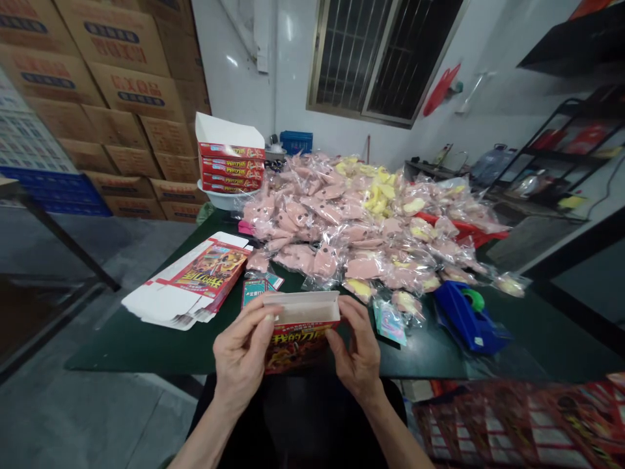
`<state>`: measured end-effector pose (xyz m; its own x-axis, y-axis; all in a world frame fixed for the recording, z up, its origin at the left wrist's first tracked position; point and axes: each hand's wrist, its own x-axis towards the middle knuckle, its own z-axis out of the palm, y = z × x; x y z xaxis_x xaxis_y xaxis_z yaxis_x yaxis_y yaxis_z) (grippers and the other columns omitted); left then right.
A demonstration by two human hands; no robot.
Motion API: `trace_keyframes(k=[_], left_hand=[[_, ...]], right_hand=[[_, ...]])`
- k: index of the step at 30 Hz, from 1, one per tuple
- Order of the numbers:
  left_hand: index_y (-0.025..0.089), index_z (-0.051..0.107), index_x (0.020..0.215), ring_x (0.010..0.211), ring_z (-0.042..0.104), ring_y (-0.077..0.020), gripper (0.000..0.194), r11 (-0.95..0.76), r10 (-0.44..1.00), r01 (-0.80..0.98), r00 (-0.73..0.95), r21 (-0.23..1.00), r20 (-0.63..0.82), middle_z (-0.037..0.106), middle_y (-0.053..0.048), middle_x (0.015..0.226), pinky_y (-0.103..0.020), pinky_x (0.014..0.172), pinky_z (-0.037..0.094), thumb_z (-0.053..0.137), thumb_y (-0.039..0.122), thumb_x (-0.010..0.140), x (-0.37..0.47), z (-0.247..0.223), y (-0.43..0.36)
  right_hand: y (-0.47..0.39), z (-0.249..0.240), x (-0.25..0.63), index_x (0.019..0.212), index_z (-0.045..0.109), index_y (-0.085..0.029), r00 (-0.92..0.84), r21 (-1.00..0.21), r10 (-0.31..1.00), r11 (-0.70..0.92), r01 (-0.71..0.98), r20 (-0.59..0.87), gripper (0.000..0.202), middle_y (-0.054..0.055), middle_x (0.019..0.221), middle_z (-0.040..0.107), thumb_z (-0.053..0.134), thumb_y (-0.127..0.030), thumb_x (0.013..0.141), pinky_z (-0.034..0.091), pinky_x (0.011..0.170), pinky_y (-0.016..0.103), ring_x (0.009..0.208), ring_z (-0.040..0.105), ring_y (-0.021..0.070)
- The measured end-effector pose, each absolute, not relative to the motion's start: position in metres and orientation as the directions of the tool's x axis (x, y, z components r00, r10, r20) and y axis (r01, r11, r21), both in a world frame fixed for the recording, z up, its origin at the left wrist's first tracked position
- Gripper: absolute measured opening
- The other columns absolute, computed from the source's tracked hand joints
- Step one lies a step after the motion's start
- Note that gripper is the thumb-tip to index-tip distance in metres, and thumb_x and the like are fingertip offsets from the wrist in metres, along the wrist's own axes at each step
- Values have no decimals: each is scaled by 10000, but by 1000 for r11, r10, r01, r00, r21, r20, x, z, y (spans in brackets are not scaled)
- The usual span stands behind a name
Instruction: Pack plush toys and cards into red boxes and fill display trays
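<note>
Between my two hands is a red printed cardboard box (303,348), its top end open and a white flap standing up along the far side. My left hand (247,348) pinches the box's left edge near the upper corner, fingers behind and thumb in front. On the other side, my right hand (359,348) grips the right edge, thumb on the printed front. Inside the box only the pale upper wall shows; its bottom is hidden. Teal printed cards (256,290) lie just beyond my left hand, and more cards (390,322) lie right of my right hand.
A pile of pink and yellow bagged pieces (336,221) covers the back of the green table (107,345). Flattened boxes (195,277) lie left, with stacked boxes (230,166) behind. A blue tape dispenser (469,319) stands right. Red packaging (527,417) sits below the table's right edge.
</note>
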<state>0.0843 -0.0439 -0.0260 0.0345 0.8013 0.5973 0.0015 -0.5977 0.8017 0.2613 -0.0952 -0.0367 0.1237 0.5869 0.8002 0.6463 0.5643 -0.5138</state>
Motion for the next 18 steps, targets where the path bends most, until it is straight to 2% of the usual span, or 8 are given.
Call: trace_keyframes(k=[3,6,9,12,15,18], left_hand=[[225,673,1062,1102,571,-170,247,-608,793,3,64,794,606,632,-49,1154,-242,932,434,516,194,873,92,-22,-43],[236,640,1134,1148,536,-159,290,-586,807,16,95,810,582,581,-47,1230,-222,956,402,487,200,890,97,-18,-44],[223,645,1126,1168,517,-182,282,-526,845,-51,83,849,528,568,-60,1241,-254,980,386,496,220,887,97,-21,-47],[200,672,1066,1123,543,-214,247,-491,865,-150,36,858,501,597,-85,1189,-299,950,422,546,235,856,98,-24,-50],[201,688,988,1087,558,-209,190,-517,844,-190,44,834,534,629,-78,1104,-296,918,441,579,187,832,101,-20,-50],[227,653,974,1025,583,-179,183,-503,836,-277,86,819,543,641,-51,1046,-272,855,469,575,142,832,103,-13,-44]], right_hand=[[-95,-43,260,1337,403,-243,177,-551,589,549,629,789,527,101,1224,489,503,-81,846,456,929,381,1165,464,215],[-97,-46,258,1303,443,-249,197,-560,579,556,615,791,501,90,1206,484,483,-52,845,462,909,356,1135,476,194],[-101,-40,257,1226,513,-250,172,-563,587,590,579,791,428,79,1193,469,469,-54,849,471,862,323,1092,491,178],[-106,-24,259,1066,603,-228,169,-579,607,582,570,776,301,69,1155,491,449,-68,863,472,810,286,1028,523,158],[-107,-7,262,948,597,-229,272,-683,654,527,506,706,210,31,1012,558,477,-78,867,479,757,238,927,566,123],[-103,1,264,1055,535,-259,357,-786,710,474,396,608,244,12,968,576,532,-118,857,489,665,200,832,584,104]])
